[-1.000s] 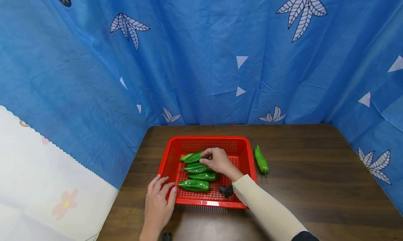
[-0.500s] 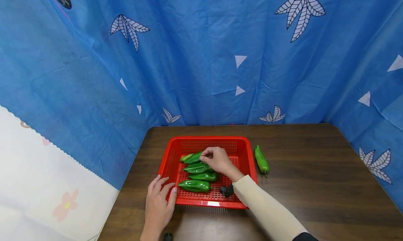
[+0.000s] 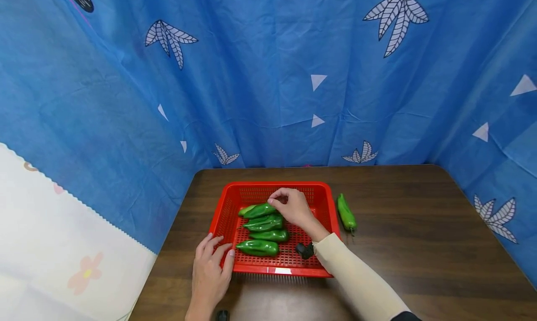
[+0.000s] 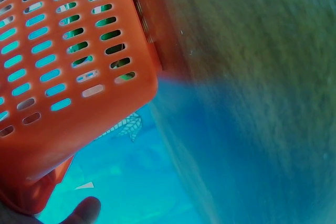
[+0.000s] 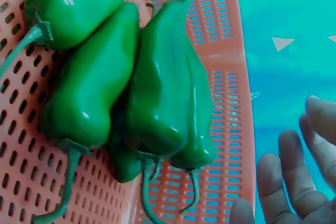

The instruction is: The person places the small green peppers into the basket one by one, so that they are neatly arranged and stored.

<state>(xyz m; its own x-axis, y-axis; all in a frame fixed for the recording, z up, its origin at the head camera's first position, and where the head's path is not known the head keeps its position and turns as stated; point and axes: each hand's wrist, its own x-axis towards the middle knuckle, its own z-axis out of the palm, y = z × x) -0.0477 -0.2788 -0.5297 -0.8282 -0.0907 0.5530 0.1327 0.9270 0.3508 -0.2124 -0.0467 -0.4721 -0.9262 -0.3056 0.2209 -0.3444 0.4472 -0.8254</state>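
Observation:
A red perforated basket [image 3: 285, 269] holds several green peppers [image 3: 257, 248], lying side by side with their tips to the left. Over the back of the row is my right hand [image 3: 293, 208], thumb and fingertips close to the end of the rearmost dark green pepper [image 3: 259, 211]. In the right wrist view, my right fingers [image 5: 294, 171] are loosely bent, apart from the peppers [image 5: 160, 77], with nothing between them. My left hand [image 3: 211, 267] rests at the basket's front left corner with fingers spread. A left fingertip [image 4: 86, 211] shows below the basket wall [image 4: 105, 98] in the left wrist view.
One lighter green pepper [image 3: 346, 213] lies on the brown table [image 3: 398, 218], right of the basket. A blue patterned curtain [image 3: 268, 78] hangs behind the table. White flowered cloth [image 3: 63, 260] is at the left. The black wrist camera [image 3: 305, 250] sits under my right wrist.
My right hand has risen and moved slightly back from the peppers, so more of them shows. The left hand stays at the basket corner. The peppers have barely moved.

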